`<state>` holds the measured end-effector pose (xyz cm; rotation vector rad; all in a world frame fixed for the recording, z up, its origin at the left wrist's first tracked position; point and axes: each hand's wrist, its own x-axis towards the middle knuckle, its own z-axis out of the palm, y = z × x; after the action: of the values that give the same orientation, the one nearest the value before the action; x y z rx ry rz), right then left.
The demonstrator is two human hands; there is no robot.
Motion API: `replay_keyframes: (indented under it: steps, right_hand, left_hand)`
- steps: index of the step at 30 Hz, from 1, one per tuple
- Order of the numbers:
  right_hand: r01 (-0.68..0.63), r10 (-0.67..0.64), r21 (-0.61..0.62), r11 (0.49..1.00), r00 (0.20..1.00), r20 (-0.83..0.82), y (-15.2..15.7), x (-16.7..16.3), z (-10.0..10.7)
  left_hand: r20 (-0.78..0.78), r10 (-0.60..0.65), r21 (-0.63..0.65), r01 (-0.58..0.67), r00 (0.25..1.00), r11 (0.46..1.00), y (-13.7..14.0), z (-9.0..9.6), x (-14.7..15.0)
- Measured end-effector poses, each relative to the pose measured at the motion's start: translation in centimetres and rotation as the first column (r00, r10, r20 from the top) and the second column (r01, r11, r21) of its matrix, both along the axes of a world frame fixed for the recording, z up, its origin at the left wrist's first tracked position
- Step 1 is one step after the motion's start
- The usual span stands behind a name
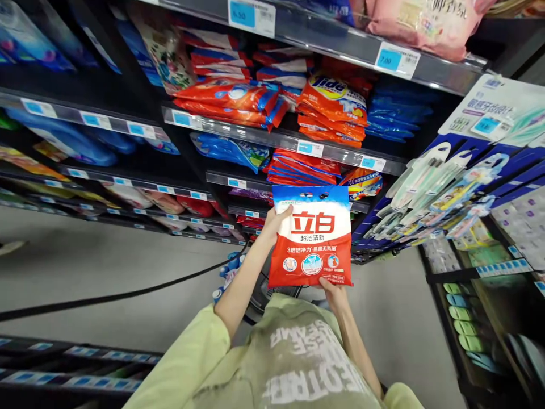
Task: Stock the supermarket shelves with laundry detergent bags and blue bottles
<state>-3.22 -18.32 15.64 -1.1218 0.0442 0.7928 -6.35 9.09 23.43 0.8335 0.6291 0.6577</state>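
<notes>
A red, white and blue bag of laundry powder (321, 247) is held up in front of me, its printed face toward the camera. My left hand (276, 222) grips its upper left edge, thumb on the front and the other fingers hidden behind. At the bottom edge, right of the middle, my right hand (334, 291) pinches the bag with the thumb in front. Just beyond its top lie red bags (304, 165) on a shelf, with orange Tide bags (332, 105) on the shelf above.
Shelf edges (293, 142) with price tags run across ahead. Toothbrush packs (430, 176) hang on hooks at the right. Below the bag, a dark round object (272, 298) and blue-capped bottles (218, 294) sit near the floor. A black cable or strap (140, 295) stretches leftward.
</notes>
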Motion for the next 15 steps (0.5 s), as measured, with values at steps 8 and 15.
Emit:
replay_keyframes:
  steps: [8,15]
  right_hand:
    - [-0.034,0.034,0.002,0.999,0.999,-0.007,-1.5,-0.7,-0.9]
    - [0.03,-0.03,0.006,1.0,0.999,0.012,-1.9,-1.7,-1.5]
  left_hand:
    - [-0.069,-0.066,0.02,0.067,0.995,0.998,-1.0,-0.2,-0.5]
    - [-0.094,-0.084,-0.019,0.083,0.992,0.996,-1.3,-1.3,-1.3]
